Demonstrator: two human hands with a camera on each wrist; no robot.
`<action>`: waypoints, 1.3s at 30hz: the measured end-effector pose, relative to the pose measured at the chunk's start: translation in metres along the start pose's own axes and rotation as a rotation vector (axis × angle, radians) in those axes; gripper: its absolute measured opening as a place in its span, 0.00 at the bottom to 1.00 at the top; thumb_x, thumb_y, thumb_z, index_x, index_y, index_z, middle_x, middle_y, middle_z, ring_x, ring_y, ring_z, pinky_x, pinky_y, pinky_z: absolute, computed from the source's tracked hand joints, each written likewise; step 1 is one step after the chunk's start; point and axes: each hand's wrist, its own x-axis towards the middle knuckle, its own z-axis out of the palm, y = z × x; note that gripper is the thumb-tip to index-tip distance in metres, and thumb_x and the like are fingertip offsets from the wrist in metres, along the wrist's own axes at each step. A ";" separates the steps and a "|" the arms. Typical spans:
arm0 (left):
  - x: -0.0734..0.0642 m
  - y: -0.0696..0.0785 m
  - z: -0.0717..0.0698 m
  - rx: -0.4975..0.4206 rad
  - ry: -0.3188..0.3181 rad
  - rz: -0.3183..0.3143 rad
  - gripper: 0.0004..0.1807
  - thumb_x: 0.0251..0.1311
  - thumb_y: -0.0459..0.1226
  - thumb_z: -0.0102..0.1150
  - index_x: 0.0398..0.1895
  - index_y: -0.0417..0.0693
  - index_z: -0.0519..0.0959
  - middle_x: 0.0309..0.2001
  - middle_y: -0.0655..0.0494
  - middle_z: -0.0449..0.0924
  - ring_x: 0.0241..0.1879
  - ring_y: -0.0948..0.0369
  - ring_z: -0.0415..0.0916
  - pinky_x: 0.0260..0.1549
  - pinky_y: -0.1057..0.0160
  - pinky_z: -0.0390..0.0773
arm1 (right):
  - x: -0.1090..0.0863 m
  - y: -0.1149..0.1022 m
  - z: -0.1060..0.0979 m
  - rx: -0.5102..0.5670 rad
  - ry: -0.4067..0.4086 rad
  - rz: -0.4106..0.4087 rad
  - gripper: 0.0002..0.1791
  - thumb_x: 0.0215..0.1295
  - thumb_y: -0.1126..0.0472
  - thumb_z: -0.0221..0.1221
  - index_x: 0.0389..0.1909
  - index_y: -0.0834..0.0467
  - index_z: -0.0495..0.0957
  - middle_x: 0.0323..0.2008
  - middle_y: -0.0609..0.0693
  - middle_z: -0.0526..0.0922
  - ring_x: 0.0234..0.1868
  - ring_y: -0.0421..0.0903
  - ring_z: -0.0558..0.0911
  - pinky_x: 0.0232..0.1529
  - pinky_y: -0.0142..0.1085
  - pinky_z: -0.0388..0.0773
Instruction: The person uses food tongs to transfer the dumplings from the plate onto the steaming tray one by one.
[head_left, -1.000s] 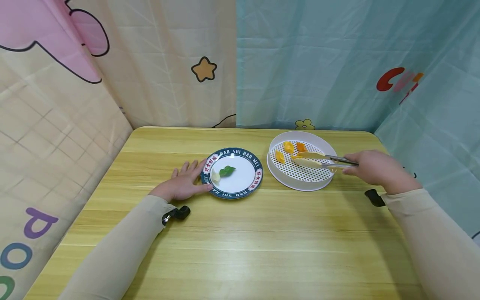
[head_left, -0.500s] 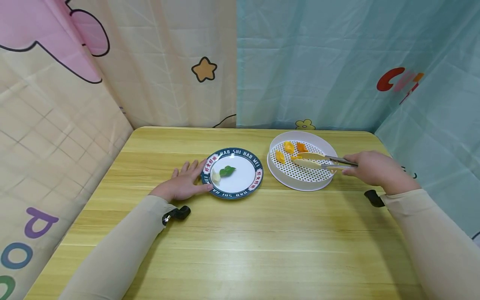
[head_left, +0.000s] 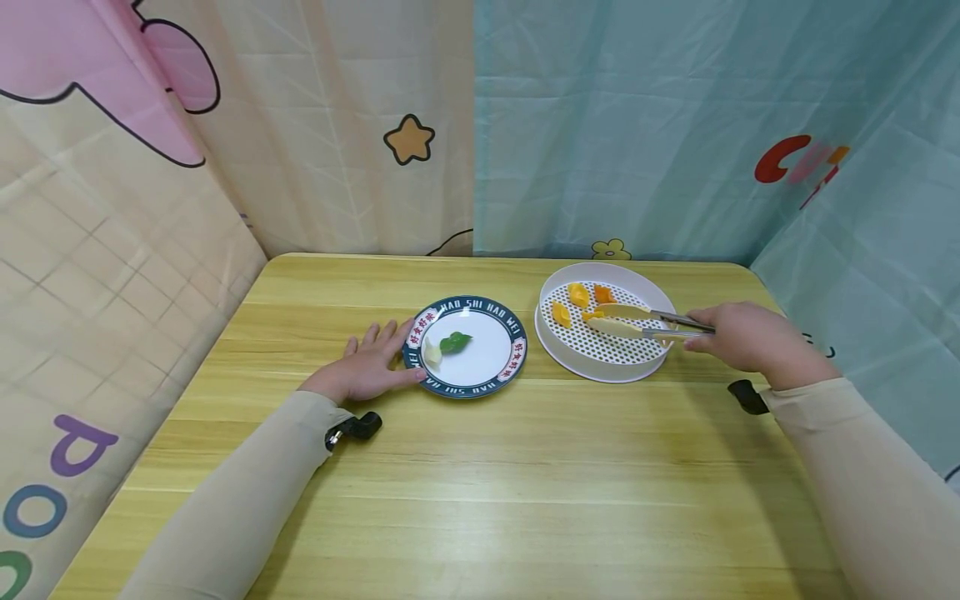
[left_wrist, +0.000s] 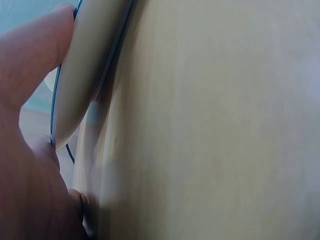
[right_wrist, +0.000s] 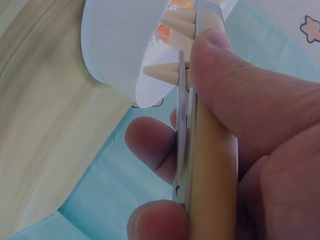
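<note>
Hardly anything has moved since the earlier frame; the right hand (head_left: 753, 342) keeps its fingers clamped around the tongs (head_left: 617, 327), whose arms stand apart, tips inside the white perforated basket (head_left: 600, 369) among the yellow-orange pieces (head_left: 578, 294); whether they grip one, I cannot tell; the left hand (head_left: 367, 367), fingers spread apart, touches the rim of the plate (head_left: 483, 354), which bears a green piece (head_left: 455, 342) and a whitish one (head_left: 432, 353); basket and plate stand near each other on the desk (head_left: 480, 467).

Long plain beige sleeves (head_left: 232, 500), lightly creased, with a small black rounded piece (head_left: 363, 426) at each cuff (head_left: 806, 404)
</note>
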 end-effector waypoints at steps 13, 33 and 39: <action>-0.003 0.002 0.000 -0.035 0.004 0.011 0.60 0.63 0.77 0.48 0.87 0.67 0.31 0.87 0.39 0.29 0.84 0.33 0.21 0.75 0.24 0.24 | -0.006 0.001 -0.014 0.036 0.034 0.008 0.39 0.73 0.45 0.65 0.73 0.68 0.70 0.57 0.73 0.83 0.54 0.70 0.82 0.47 0.60 0.81; -0.001 0.000 0.001 -0.010 0.011 0.000 0.60 0.63 0.77 0.48 0.87 0.68 0.31 0.87 0.43 0.29 0.84 0.36 0.22 0.77 0.27 0.26 | 0.003 -0.145 0.009 0.107 0.141 -0.257 0.21 0.69 0.47 0.69 0.56 0.54 0.83 0.29 0.47 0.84 0.32 0.47 0.78 0.34 0.41 0.74; -0.002 0.000 0.001 -0.015 0.014 0.001 0.60 0.63 0.77 0.48 0.87 0.68 0.31 0.87 0.43 0.29 0.84 0.36 0.22 0.77 0.27 0.26 | 0.009 -0.189 0.019 0.152 0.050 -0.204 0.30 0.69 0.46 0.69 0.69 0.51 0.79 0.26 0.44 0.79 0.30 0.45 0.75 0.28 0.36 0.69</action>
